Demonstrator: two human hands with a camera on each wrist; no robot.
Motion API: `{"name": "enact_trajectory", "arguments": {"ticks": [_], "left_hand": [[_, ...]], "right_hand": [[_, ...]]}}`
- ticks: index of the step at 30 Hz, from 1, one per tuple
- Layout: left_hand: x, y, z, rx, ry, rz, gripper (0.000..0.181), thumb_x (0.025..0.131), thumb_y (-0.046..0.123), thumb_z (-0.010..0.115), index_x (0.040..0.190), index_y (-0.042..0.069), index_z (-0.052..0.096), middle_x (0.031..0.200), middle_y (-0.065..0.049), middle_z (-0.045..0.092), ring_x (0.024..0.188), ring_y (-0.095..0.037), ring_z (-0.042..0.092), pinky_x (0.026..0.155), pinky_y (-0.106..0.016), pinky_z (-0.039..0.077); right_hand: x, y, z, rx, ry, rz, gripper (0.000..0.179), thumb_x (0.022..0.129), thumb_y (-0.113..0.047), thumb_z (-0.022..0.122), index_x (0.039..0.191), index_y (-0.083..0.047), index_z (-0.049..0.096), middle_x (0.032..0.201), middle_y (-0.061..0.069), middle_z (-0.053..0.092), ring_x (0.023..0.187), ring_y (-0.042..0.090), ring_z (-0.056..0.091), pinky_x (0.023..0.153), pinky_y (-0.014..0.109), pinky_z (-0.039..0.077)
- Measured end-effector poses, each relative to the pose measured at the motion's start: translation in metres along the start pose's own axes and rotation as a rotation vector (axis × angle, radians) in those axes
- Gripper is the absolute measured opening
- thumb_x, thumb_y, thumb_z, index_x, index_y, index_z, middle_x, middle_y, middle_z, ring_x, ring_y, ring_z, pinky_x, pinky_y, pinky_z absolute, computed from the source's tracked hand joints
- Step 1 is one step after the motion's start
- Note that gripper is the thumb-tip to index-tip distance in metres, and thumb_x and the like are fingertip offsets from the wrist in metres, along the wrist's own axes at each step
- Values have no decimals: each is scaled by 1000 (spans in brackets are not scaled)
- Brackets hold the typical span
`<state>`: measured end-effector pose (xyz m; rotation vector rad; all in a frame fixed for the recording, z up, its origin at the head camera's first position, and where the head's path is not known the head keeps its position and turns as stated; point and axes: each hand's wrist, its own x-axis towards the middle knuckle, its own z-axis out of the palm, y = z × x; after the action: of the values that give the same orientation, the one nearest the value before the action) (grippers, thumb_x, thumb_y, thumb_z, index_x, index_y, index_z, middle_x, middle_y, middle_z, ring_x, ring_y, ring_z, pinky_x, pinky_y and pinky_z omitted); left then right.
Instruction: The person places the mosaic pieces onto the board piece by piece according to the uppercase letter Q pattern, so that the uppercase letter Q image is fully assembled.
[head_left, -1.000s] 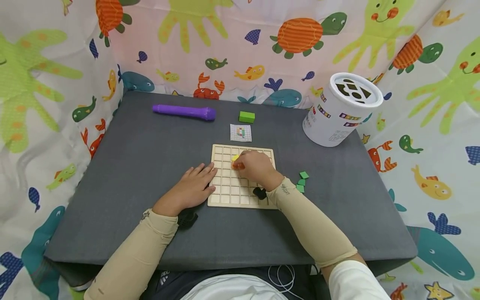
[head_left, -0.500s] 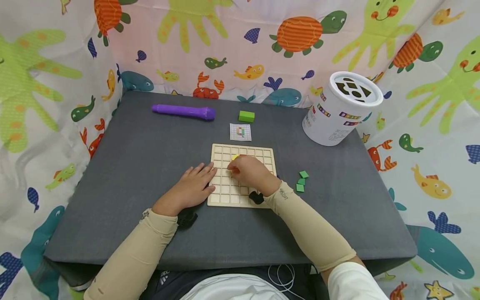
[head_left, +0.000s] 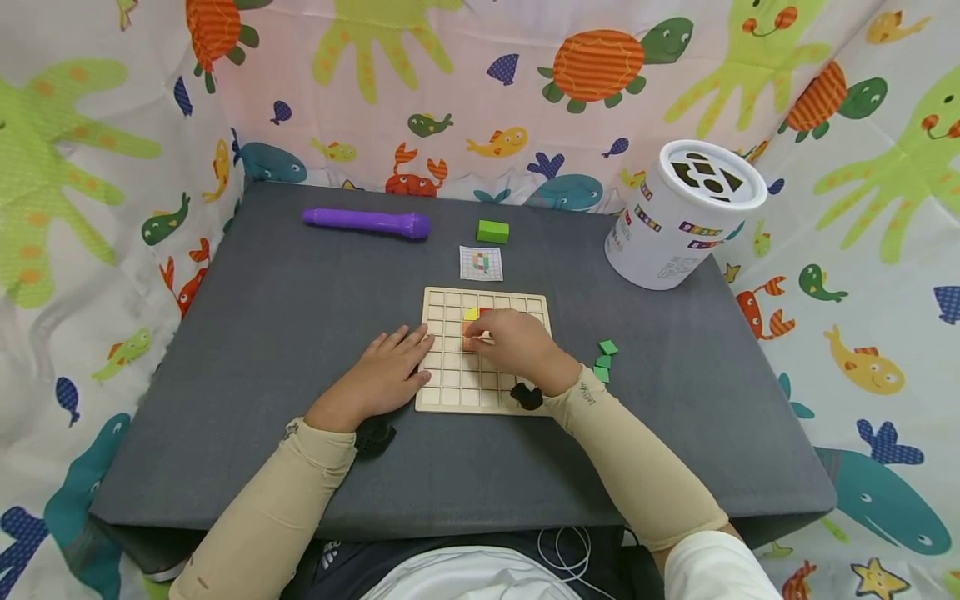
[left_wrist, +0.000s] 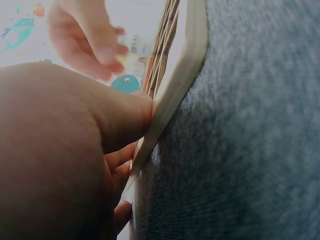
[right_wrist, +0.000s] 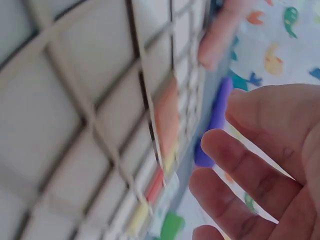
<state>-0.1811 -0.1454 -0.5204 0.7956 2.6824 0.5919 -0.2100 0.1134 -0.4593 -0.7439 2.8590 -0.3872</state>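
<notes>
A wooden grid board [head_left: 446,392] lies on the table. My left hand [head_left: 390,371] rests flat beside it, fingertips on its left edge; in the left wrist view the thumb touches the board's side. Over the board's middle is my right hand [head_left: 517,342], its fingers [right_wrist: 220,145] parted and holding nothing in the right wrist view. Just by these fingertips, an orange piece [right_wrist: 167,117] sits in the grid. Beyond it come a yellow piece [right_wrist: 170,157], a red piece [right_wrist: 155,186] and another yellow piece [right_wrist: 138,217]. The right hand hides part of the grid in the head view.
Green pieces [head_left: 608,347] lie right of the board. Behind it are a small pattern card [head_left: 481,264], a green block [head_left: 492,232] and a purple microphone-shaped tube [head_left: 367,222]. A white bucket [head_left: 667,225] with shaped lid holes stands at the back right.
My right hand pressed around the orange piece, moving slightly left and toward me, then drew back right with its fingers parting. Orange and yellow pieces now show beside it. The left hand stays put.
</notes>
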Motion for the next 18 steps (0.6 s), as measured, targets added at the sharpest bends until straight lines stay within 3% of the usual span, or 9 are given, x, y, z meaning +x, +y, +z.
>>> {"name": "enact_trajectory", "arguments": {"ticks": [8, 13, 18], "left_hand": [[3, -2, 3, 6, -2, 9, 66, 115, 37, 48, 171, 12, 26, 178, -8, 15, 163, -36, 9, 128, -59, 5], [2, 3, 0, 13, -11, 12, 66, 115, 35, 49, 171, 10, 26, 178, -10, 15, 163, -38, 9, 128, -60, 5], [-1, 6, -3, 16, -3, 5, 65, 115, 32, 50, 170, 7, 27, 177, -13, 17, 162, -41, 11, 128, -62, 7]], "right_hand": [[-71, 51, -26, 107, 137, 176, 24, 107, -26, 69, 123, -14, 82, 121, 4, 75, 103, 24, 68, 84, 48, 58], [-119, 93, -26, 175, 198, 320, 25, 108, -26, 67, 125, -13, 80, 124, 7, 73, 106, 29, 67, 81, 52, 57], [-148, 118, -20, 185, 197, 410, 28, 108, -27, 66, 127, -13, 79, 128, 12, 72, 107, 33, 67, 83, 54, 57]]}}
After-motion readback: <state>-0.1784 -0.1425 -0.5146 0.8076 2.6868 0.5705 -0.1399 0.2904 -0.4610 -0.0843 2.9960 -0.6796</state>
